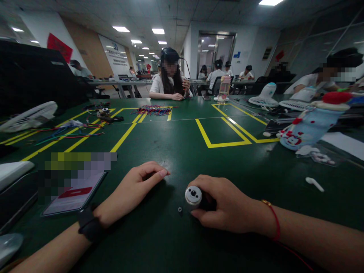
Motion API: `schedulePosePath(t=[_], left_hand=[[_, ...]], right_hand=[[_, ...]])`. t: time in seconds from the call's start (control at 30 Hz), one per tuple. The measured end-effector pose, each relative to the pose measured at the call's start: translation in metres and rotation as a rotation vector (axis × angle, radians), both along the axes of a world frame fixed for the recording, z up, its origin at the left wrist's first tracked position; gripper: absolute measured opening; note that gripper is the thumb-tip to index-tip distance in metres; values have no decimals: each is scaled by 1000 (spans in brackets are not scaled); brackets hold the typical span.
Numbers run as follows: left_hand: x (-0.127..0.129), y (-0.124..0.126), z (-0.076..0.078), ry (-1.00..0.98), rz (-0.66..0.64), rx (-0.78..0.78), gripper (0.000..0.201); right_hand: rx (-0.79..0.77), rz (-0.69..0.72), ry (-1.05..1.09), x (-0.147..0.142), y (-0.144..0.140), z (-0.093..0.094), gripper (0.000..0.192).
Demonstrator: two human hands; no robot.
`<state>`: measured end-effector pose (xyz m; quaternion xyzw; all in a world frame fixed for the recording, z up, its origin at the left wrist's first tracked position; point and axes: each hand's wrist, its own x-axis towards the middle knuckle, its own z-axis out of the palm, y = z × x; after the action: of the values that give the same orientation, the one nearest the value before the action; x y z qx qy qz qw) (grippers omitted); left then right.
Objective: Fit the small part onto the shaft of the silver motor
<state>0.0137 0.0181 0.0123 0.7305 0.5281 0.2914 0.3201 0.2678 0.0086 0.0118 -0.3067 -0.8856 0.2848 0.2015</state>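
Note:
My right hand (227, 203) is wrapped round a dark cylinder with a silver end face (193, 196). That face points up toward me and has a dark centre and small holes. A tiny metal ring-like piece (179, 209) lies on the green table (159, 235), just left of the cylinder. My left hand (142, 180) rests over the table, thumb and fingers pressed together. Whether something tiny is between its fingertips I cannot make out. A phone (76, 193) lies left of that hand, partly blurred out.
Yellow tape (209, 145) marks the table. A blue bottle with a red top (309, 125), a white earbud (314, 184) and a white fan (263, 96) are on the right. Loose wires (74, 131) and another fan (31, 115) lie left. A person (167, 81) sits opposite.

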Motion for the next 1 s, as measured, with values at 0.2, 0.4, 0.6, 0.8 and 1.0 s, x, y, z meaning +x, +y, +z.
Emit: schedulePosePath(t=[0.2,0.4,0.6,0.8,1.0], left_hand=[[-2,0,0,10,-74,-7,22],[6,-13,3,201,-384,46,22],[18,-20,7,26,-276,90,9],[36,-29,21,-42,-178,197,14],[46,-38,23,13,-189,222,19]], right_hand=[[-4,-5,2,0,0,-1,33],[2,-2,-2,-1,0,-1,32],[13,-3,-7,-1,0,-1,32],[37,-2,-12,-2,1,-2,24],[48,3,-14,-2,2,-4,22]])
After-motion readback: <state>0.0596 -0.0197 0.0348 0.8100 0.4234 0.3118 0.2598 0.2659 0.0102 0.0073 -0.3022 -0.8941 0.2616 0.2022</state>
